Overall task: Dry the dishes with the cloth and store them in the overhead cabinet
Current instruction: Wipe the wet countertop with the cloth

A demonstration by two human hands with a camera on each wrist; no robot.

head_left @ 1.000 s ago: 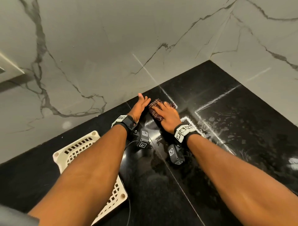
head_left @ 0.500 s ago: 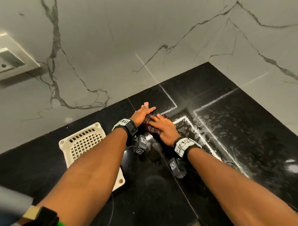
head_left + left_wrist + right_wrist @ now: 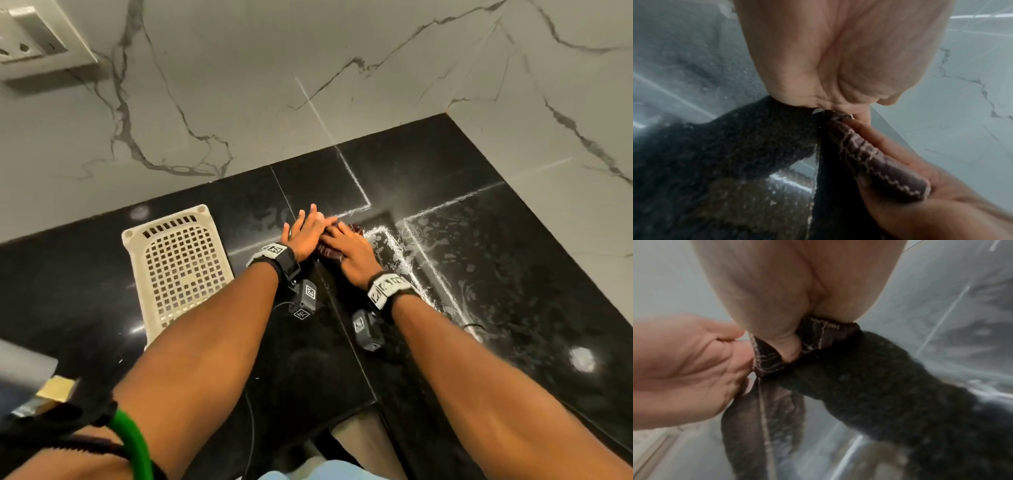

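Head view: both hands meet at the centre of the glossy black stone bench (image 3: 342, 342). The right hand (image 3: 352, 257) lies flat-fingered on the dark brown, white-stitched folded cloth (image 3: 329, 254); the left hand (image 3: 306, 233), fingers straight, abuts it at 9 o'clock. A cream perforated plastic basket (image 3: 181, 263) lies upturned, further toward 9 o'clock.

Left wrist view: the cloth (image 3: 877, 164) runs from 12 to 5 o'clock under the right hand (image 3: 920, 203).

Right wrist view: the right grip (image 3: 789, 344) presses on the cloth (image 3: 768, 360), not clamped; the left hand (image 3: 684, 369) is nearer its long edge.
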